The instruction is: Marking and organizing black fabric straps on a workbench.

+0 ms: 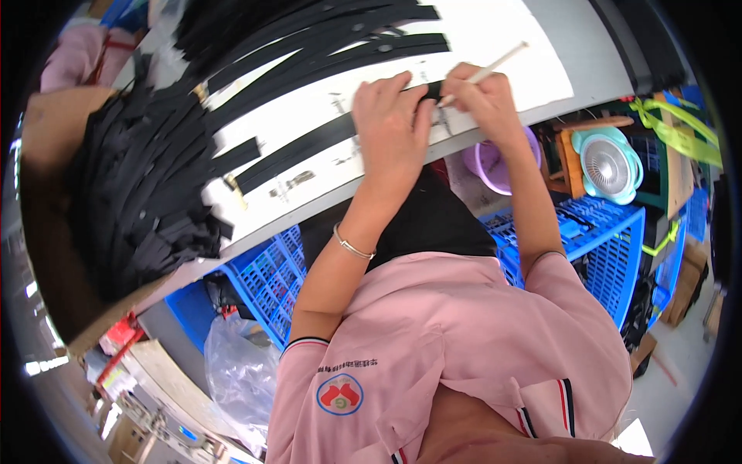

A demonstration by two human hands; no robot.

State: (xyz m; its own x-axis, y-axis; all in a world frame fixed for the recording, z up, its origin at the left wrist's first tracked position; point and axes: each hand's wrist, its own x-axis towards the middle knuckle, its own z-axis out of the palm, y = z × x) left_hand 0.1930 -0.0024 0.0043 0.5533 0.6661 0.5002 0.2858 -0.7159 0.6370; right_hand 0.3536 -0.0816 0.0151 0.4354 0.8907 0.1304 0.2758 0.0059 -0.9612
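Observation:
A flat black strap (301, 155) lies across a white sheet (533, 69) that carries dark marks. My left hand (390, 124) rests over the strap towards its right end, fingers stretched out and pressing it down. Just to the right, my right hand (487, 100) grips a thin pale pencil (501, 63). Its lower tip points at the strap's end beside my left thumb; whether it touches cannot be made out. Farther back, several more black straps (332, 62) lie in a loose bundle, some with small round metal-looking spots.
At the left stands a cardboard box (50, 147) heaped with black straps (147, 185). Below the table edge are blue plastic crates (267, 267), a purple bucket (510, 162) and a turquoise fan (610, 166). A clear plastic bag (239, 371) hangs at the lower left.

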